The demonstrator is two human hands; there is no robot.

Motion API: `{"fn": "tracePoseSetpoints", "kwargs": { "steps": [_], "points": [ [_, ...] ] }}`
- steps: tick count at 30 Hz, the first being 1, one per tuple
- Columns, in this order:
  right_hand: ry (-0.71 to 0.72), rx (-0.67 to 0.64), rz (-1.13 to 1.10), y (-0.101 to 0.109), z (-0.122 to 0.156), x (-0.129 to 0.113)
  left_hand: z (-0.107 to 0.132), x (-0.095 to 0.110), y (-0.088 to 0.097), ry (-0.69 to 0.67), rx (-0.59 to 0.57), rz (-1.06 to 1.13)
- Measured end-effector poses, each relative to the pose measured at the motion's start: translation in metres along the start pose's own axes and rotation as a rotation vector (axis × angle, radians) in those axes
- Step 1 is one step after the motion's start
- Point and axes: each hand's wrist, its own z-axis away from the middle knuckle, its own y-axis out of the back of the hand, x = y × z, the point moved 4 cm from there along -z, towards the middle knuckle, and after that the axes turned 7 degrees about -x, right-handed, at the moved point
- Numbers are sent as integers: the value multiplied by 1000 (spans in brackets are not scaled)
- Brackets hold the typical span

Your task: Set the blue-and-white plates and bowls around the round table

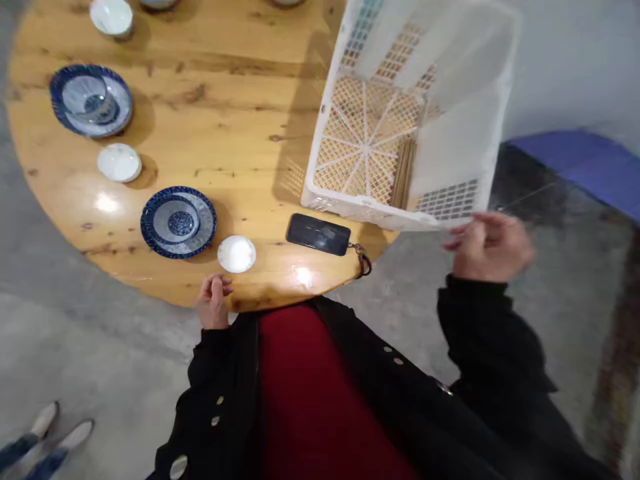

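My right hand point(493, 247) is closed at the near right corner of a white plastic basket point(363, 203), its fingers on the rim. A bundle of wooden chopsticks point(403, 175) lies inside on the lattice bottom. My left hand point(214, 300), fingers curled and nothing visible in them, is at the table's near edge. Just beyond it sits a small white bowl point(237, 254). A blue-rimmed plate point(179, 222) with a glass-like bowl point(176, 219) on it is a little farther to the left.
The round wooden table point(225, 140) also bears a black phone point(319, 234) with a strap, another stacked blue-rimmed plate point(120, 113), and white bowls point(119, 163) to the left. Purple fabric point(585, 160) is at right. Another person's feet point(60, 427) show at lower left.
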Motion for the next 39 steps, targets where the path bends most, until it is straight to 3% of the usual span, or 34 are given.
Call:
{"fn": "tracePoseSetpoints", "kwargs": {
  "steps": [6,9,11,16,21,25,29,33,36,39],
  "points": [
    [-418,-341,-276,-34,192,3,-17,1,24,-35,-122,-92],
    [-479,-506,-347,-53,258,-5,-19,4,36,-56,-118,-84],
    [-443,-639,-384,-64,281,-10,-15,6,43,-67,-91,-73],
    [-288,-864,-400,-84,283,-2,26,-1,56,-64,-17,-25],
    [-116,-893,-299,-96,269,17,89,-30,67,59,-42,-38],
    [-63,-897,-281,-103,279,9,114,-39,80,95,-37,-24],
    [3,-966,-369,-111,304,-25,106,-37,94,59,-6,47],
    [118,-978,-363,-123,327,-65,84,-36,115,35,-65,72],
    [161,-941,-350,-142,340,-106,60,-33,154,18,-73,54],
    [186,-905,-350,-170,358,-166,33,-28,221,-8,-38,26]
  ]
}}
